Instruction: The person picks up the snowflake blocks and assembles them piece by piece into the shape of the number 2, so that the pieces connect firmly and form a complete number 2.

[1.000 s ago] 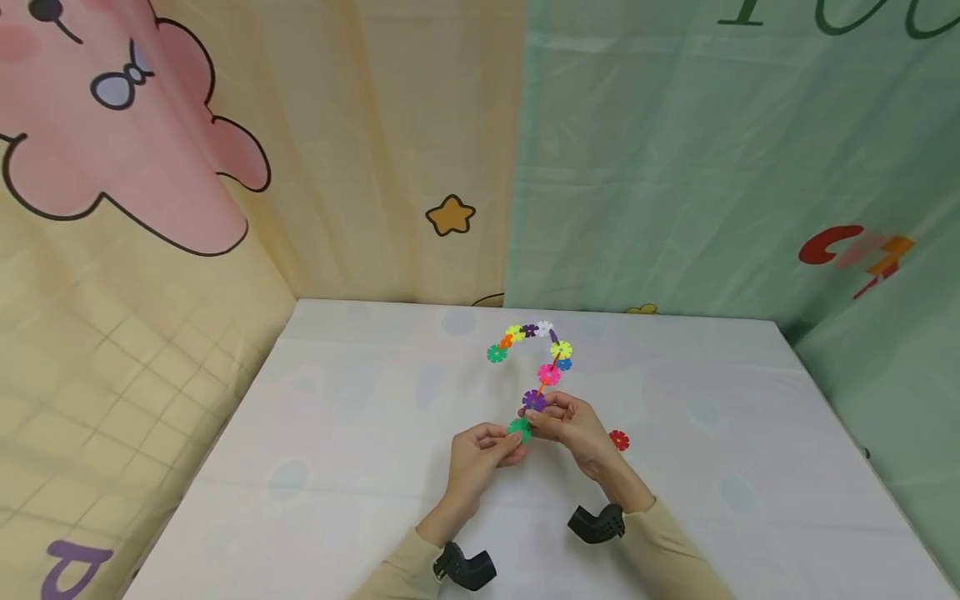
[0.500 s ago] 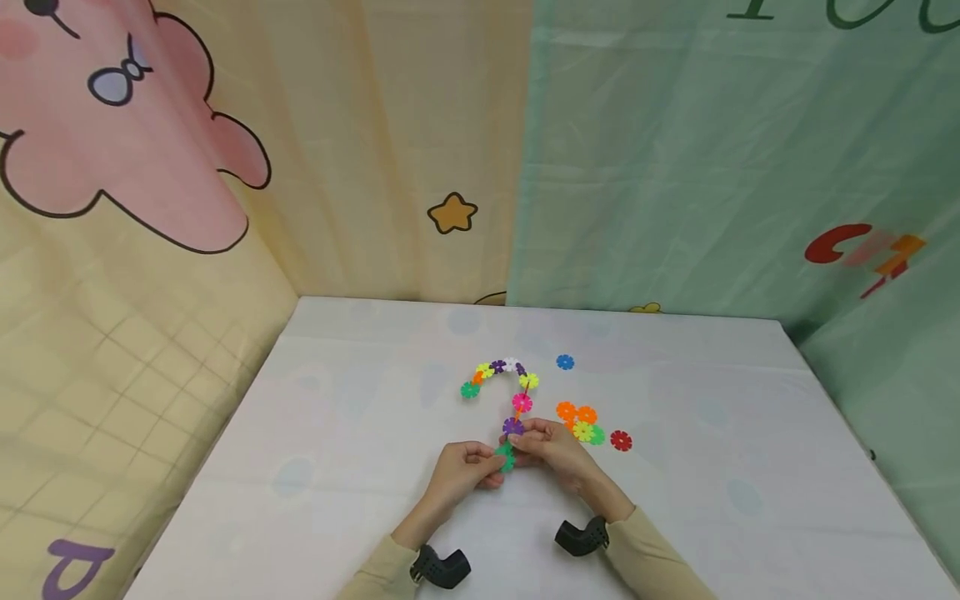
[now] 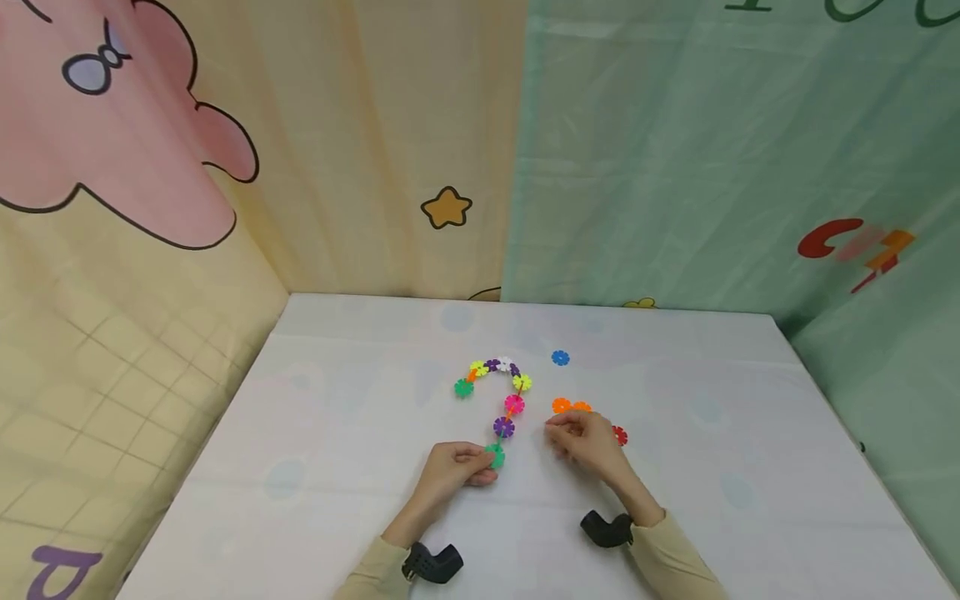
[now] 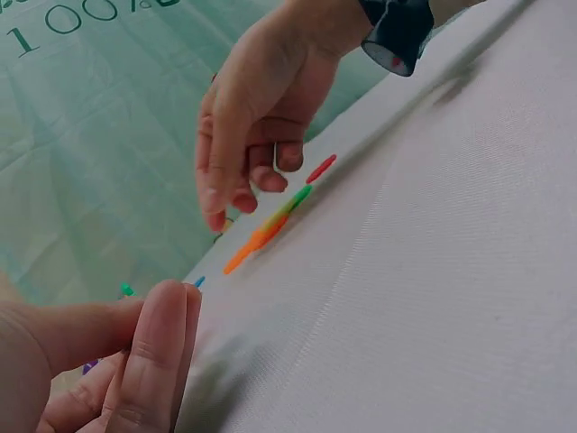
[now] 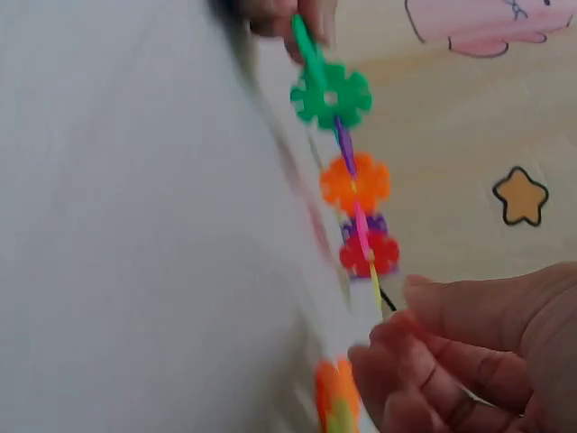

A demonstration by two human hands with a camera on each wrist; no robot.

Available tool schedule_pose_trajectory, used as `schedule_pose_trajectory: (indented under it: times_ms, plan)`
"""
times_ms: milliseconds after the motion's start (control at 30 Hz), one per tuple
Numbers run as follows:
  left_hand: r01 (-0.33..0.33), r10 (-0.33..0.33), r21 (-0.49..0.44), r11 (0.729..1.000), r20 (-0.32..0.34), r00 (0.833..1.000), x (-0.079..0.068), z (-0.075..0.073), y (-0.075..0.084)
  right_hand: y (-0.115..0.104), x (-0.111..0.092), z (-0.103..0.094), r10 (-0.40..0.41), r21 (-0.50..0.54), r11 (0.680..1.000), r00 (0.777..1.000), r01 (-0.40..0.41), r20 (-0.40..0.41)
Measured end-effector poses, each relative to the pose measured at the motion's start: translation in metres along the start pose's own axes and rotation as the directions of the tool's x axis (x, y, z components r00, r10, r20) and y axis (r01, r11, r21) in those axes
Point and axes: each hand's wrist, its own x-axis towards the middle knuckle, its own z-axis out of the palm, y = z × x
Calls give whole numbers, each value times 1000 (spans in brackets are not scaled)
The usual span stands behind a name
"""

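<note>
A curved chain of interlocking snowflake discs (image 3: pixel 503 427), in purple, pink, yellow, white, orange and green, stretches away from my left hand (image 3: pixel 450 471). Thumb and fingers of that hand pinch the green disc (image 3: pixel 496 456) at the chain's near end. My right hand (image 3: pixel 591 446) is off the chain, just in front of several loose discs; the left wrist view shows its fingers loosely bent with nothing between them. Orange discs (image 3: pixel 561 405) peek out beyond that hand, which hides the yellow and light green ones from the head view. In the right wrist view the chain (image 5: pixel 343 185) hangs beyond the fingers.
A red disc (image 3: pixel 620 435) lies just right of the right hand. Farther back is a single blue disc (image 3: pixel 560 357). The white-covered table (image 3: pixel 337 400) meets printed curtains (image 3: pixel 652 167) at its back and sides.
The chain came down and towards me, uncovering the loose discs. My right hand has let go of it and moved right to those discs, while my left hand still pinches the green end.
</note>
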Motion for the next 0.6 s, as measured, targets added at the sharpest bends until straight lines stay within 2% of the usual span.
schedule_pose_trajectory:
  times_ms: [33, 100, 167, 200, 267, 400, 500, 600]
  plan:
    - [-1, 1, -4, 1000, 4, 1000, 0, -1, 0, 3, -1, -8, -29, -111, 994, 998, 22, -61]
    - [-2, 3, -13, 1000, 12, 1000, 1, -2, -1, 8, -2, -21, -80, -313, 949, 987, 33, -141]
    - [-6, 6, -14, 1000, 13, 1000, 1, -3, -1, 13, -2, -31, -112, -428, 903, 983, 38, -148]
    - [-6, 6, -11, 1000, 14, 1000, 1, -3, -1, 16, -2, -34, -111, -451, 892, 984, 38, -137]
    - [-6, 6, -7, 1000, 14, 1000, 2, -4, -1, 19, -1, -38, -101, -454, 890, 989, 41, -108]
    - [-1, 1, -1, 1000, 11, 1000, 3, -3, -1, 19, 2, -39, -82, -380, 924, 993, 45, -80]
    - [0, 1, -9, 1000, 18, 1000, 2, -4, 1, 16, 3, -36, -71, -321, 946, 993, 37, -96]
    - [-4, 5, -15, 1000, 30, 1000, 2, -5, 2, 12, 2, -27, -104, -259, 963, 988, 72, -112]
